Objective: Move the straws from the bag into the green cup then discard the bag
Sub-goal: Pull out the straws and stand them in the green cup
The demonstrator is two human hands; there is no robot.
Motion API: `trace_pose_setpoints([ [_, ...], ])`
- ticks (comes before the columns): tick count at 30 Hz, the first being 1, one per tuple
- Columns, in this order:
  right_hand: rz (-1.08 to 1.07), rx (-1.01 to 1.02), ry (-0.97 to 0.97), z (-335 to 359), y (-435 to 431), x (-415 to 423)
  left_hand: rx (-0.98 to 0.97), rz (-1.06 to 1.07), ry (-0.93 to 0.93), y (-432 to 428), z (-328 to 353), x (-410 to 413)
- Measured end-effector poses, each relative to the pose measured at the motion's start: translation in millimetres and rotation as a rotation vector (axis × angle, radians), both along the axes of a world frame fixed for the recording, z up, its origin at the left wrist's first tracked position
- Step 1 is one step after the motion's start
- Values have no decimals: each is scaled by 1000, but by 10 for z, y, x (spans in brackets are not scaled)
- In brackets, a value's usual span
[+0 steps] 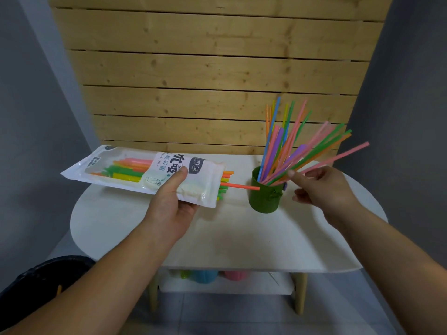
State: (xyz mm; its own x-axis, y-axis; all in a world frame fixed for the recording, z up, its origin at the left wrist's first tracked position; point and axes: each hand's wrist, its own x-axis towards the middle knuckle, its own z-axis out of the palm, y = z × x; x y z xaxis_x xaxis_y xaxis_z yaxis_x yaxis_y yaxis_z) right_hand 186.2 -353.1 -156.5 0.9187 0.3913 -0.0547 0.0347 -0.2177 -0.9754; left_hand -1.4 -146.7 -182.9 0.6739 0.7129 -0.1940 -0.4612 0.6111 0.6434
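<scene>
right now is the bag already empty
No, coloured straws show inside the bag gripped by the left hand.

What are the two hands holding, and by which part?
The left hand grips the bag near its open end, thumb on top. The right hand appears to pinch a pink straw near its lower end, beside the green cup.

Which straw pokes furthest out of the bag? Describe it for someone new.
Over the white table, the left hand holds the white bag, open end toward the green cup. From that opening one orange straw juts far past the other tips, pointing at the cup's side.
</scene>
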Motion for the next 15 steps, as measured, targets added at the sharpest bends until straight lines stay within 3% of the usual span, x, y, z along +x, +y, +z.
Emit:
trace_pose_setpoints([
  [5, 192, -99, 290, 34, 7, -300, 4, -6, -9, -17, 21, -14],
  [10, 290, 128, 185, 68, 212, -605, 24, -44, -29, -62, 35, -21],
  [15, 283, 155, 189, 76, 414, -721, 79, -63, -27, -102, 18, -30],
])
